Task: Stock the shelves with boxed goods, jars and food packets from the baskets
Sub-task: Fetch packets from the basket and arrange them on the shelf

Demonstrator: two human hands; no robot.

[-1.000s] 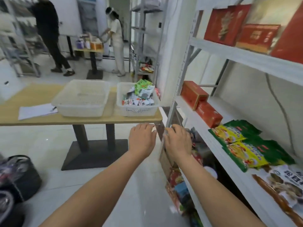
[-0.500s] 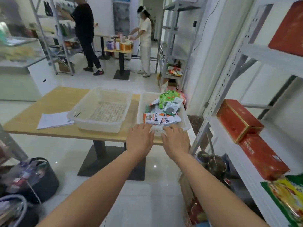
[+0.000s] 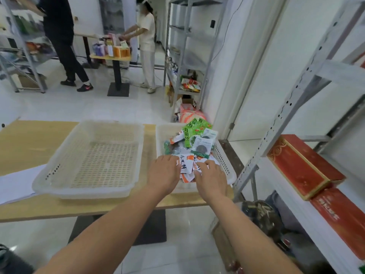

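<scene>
Two translucent white baskets stand on a wooden table (image 3: pixel 29 143). The left basket (image 3: pixel 65 171) holds nothing. The right basket (image 3: pixel 225 163) is piled with food packets: white and orange ones (image 3: pixel 185 165) at the front, a green one (image 3: pixel 194 128) at the back. My left hand (image 3: pixel 165 173) and my right hand (image 3: pixel 211 177) both reach over the near rim, fingers extended onto the white and orange packets. Neither hand has lifted a packet. To the right, red boxes (image 3: pixel 300 165) lie on the white shelf (image 3: pixel 308 218).
White papers (image 3: pixel 15 182) lie on the table's left. Two people work at a small table (image 3: pixel 112 56) in the background beside metal racks. A grey shelf upright (image 3: pixel 276 119) rises right of the basket. Bags and goods fill the floor level under the shelf.
My view has swung from the shelf to the table and moved closer. Both hands have advanced from before the table edge into the right basket, onto the packets.
</scene>
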